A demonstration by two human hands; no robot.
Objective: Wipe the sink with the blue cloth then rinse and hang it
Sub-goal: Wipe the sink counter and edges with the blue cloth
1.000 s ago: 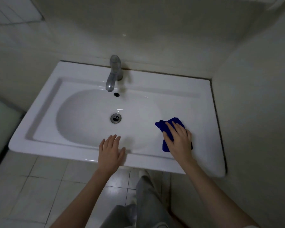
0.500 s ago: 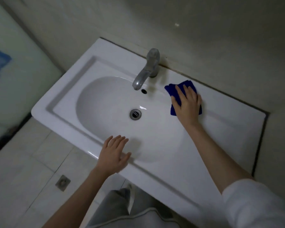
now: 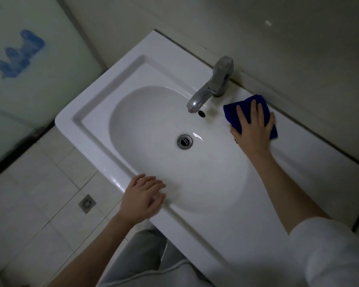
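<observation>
The white sink (image 3: pixel 104 104) fills the middle of the view, with a metal tap (image 3: pixel 212 85) at its back rim and a drain (image 3: pixel 184 141) in the bowl. A folded blue cloth (image 3: pixel 232 111) lies flat on the back ledge, just right of the tap. My right hand (image 3: pixel 252 127) presses down on the cloth with straight, spread fingers and covers most of it. My left hand (image 3: pixel 142 197) rests flat on the sink's front rim with relaxed fingers and holds nothing.
A pale wall (image 3: pixel 278 48) runs right behind the sink's back edge. A frosted panel (image 3: pixel 29 69) with a blue smear stands to the left. Below lie a tiled floor and a floor drain (image 3: pixel 87 203). My grey trousers show under the sink's front.
My right hand has slid the cloth from the front right of the sink up to the back ledge beside the tap. The view has swung round. My left hand stays on the front rim.
</observation>
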